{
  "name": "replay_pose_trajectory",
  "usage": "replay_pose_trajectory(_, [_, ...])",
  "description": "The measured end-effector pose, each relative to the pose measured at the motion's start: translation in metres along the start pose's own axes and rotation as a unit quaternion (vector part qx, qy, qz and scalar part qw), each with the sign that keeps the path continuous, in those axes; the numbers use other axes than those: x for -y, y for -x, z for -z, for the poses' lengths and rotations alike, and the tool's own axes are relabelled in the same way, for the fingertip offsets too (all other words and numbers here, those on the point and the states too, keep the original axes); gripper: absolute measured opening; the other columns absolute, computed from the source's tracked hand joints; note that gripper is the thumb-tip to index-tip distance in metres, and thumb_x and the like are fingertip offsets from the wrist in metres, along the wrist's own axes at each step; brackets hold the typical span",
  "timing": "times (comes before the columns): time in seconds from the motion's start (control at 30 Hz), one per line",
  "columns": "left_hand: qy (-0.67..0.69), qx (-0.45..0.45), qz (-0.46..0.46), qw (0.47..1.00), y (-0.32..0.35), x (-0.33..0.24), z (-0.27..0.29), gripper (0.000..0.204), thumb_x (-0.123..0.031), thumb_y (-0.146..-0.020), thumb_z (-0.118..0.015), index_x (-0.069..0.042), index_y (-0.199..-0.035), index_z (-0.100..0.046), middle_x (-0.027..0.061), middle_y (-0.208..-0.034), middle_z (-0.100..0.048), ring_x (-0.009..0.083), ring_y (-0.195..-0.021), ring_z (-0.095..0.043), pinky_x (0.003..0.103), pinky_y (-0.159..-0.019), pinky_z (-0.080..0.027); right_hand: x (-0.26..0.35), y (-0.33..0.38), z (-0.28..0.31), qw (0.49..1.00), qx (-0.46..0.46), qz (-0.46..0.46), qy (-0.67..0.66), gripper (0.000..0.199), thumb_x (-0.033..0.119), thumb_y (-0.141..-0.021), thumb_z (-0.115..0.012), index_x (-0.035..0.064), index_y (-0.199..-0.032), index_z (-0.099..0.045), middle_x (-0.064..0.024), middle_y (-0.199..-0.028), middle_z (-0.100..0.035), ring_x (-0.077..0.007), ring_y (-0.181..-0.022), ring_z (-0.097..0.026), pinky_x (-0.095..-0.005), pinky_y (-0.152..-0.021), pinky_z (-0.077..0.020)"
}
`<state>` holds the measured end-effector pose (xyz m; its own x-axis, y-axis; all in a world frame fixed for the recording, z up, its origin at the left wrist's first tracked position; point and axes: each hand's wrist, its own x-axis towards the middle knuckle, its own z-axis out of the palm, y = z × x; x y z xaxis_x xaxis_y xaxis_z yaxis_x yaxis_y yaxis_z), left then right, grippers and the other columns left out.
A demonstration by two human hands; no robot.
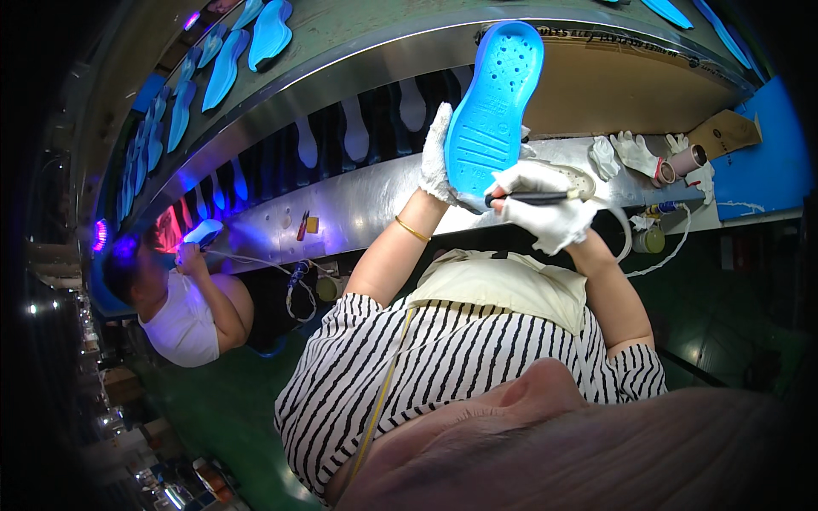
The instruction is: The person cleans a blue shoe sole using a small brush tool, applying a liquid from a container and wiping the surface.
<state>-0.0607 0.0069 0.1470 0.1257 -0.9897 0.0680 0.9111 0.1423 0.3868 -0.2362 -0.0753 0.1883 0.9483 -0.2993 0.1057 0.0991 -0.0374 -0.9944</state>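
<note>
A bright blue shoe sole [497,106] stands tilted up in front of me, small holes in its upper end and raised ridges lower down. My left hand [434,157], in a white glove, is closed on its left edge near the lower end. My right hand [543,213], in a white glove with bare fingertips, grips a black-handled tool [537,198] across the sole's lower right corner. The tool's working tip cannot be made out. A white hose [629,228] curves down beside my right wrist. Behind that hand shows part of a pale, perforated oval piece [581,181].
Past a metal edge, a conveyor [341,25] carries several blue soles [227,70]. White gloves [635,153] and a pink cup [686,160] lie right on the metal bench [375,189]. At left, a co-worker [183,315] holds another sole [203,232]. Red-handled pliers [302,226] lie between us.
</note>
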Motion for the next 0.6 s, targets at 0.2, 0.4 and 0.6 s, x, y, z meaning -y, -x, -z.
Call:
replay_pose_trajectory(0.2, [0.127,0.029,0.002,0.991,0.004,0.012,-0.009,0.079,-0.062,-0.092,-0.035,0.001,-0.138,-0.038,0.0261,-0.126,-0.053,0.0364,-0.112,-0.056,0.047,-0.099,-0.045,-0.003,-0.014,0.012,0.983,-0.150,0.106,-0.021,0.013,-0.004,-0.082,-0.064,-0.0013,-0.095,-0.061,-0.0065,-0.089,-0.066,-0.0089,-0.081,-0.062,-0.0233,-0.074,-0.0512])
replay_pose_trajectory(0.4, [0.086,0.017,0.009,0.996,0.002,0.008,0.000,0.080,-0.063,-0.091,-0.032,0.002,-0.138,-0.038,0.0276,-0.128,-0.051,0.0370,-0.112,-0.057,0.047,-0.099,-0.045,0.005,-0.009,0.000,0.982,-0.031,0.177,0.061,0.015,-0.003,-0.074,-0.070,0.0016,-0.088,-0.063,-0.0070,-0.085,-0.066,-0.0139,-0.080,-0.063,-0.0289,-0.074,-0.0517])
replay_pose_trajectory(0.6, [0.052,-0.041,0.006,0.998,0.020,0.009,-0.001,0.080,-0.062,-0.092,-0.037,0.002,-0.141,-0.033,0.0255,-0.134,-0.047,0.0373,-0.111,-0.057,0.049,-0.097,-0.046,0.000,-0.018,0.037,0.998,-0.052,0.028,0.032,0.017,0.004,-0.079,-0.071,0.0006,-0.094,-0.064,-0.0062,-0.090,-0.068,-0.0106,-0.083,-0.064,-0.0264,-0.077,-0.0524])
